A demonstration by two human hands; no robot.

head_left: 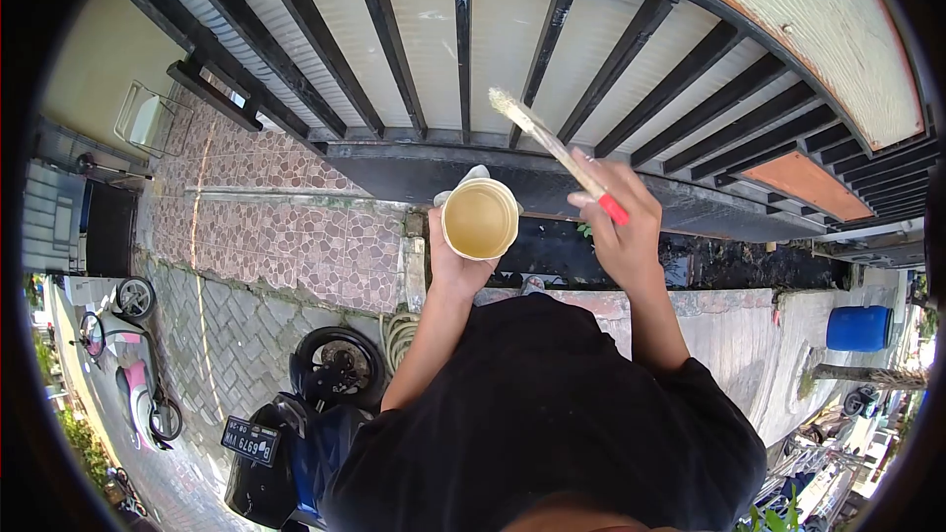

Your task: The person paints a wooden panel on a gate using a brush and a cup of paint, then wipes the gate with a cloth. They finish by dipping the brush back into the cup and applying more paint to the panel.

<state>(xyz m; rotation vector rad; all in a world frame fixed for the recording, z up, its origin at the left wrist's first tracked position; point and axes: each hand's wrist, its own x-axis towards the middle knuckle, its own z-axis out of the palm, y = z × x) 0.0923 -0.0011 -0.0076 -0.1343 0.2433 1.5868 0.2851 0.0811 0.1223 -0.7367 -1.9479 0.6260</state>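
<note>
My left hand (457, 270) is wrapped round a pale cup (447, 222) and holds it in front of my body. A yellowish liquid that looks like paint lies inside the cup. Something greyish white (477, 173) shows at the cup's far rim; I cannot make out what it is. To the right, my right hand (631, 227) is closed on a paintbrush (560, 152) with a red handle end. The brush's cream-coated bristles point up and left, apart from the cup, in front of the dark metal fence bars (537, 49).
A cream-coloured panel (818, 20) and an orange-brown panel (808, 185) sit along the fence. A dark ditch (537, 246) runs below it. Behind me on the left stand a dark motorcycle (286, 453) and a coiled hose (398, 340). A blue barrel (857, 329) is far right.
</note>
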